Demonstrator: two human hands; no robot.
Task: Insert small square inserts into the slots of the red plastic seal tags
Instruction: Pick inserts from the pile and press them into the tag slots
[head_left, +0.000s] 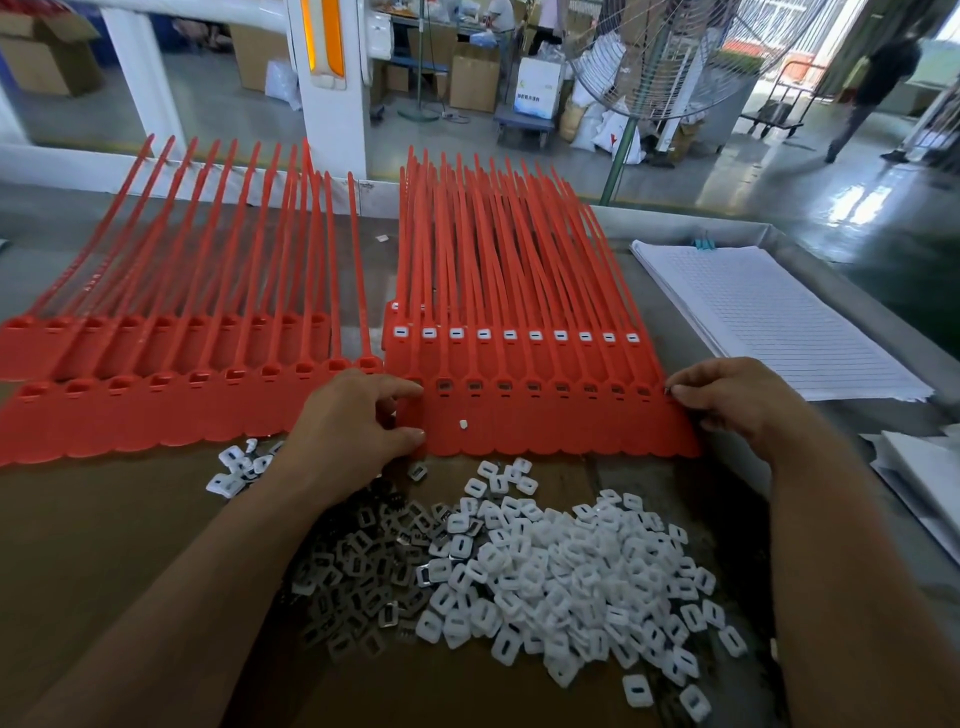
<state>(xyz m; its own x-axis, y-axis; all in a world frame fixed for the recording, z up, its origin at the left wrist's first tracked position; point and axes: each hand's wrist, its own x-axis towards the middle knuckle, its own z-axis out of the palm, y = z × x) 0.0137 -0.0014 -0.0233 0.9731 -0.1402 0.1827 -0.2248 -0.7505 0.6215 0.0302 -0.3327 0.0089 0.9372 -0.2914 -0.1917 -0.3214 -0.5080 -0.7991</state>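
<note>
A joined strip of red seal tags (561, 426) lies in front of me, and its slots look dark, without white inserts. My left hand (358, 415) grips the strip's left end between thumb and forefinger. My right hand (737, 400) pinches its right end with curled fingers. One loose white insert (464, 424) lies on the strip. Right behind it, a second strip (514, 335) has a white insert in each slot. To the left, two more red strips (156, 415) have empty slots. A pile of white square inserts (571, 582) lies between my forearms.
Darker, metallic-looking pieces (363, 561) form the pile's left side, and a few white inserts (234, 467) lie apart. All rests on brown cardboard (104, 545). A stack of lined paper (769, 317) sits at the right. A standing fan (675, 62) and a walking person (872, 88) are behind.
</note>
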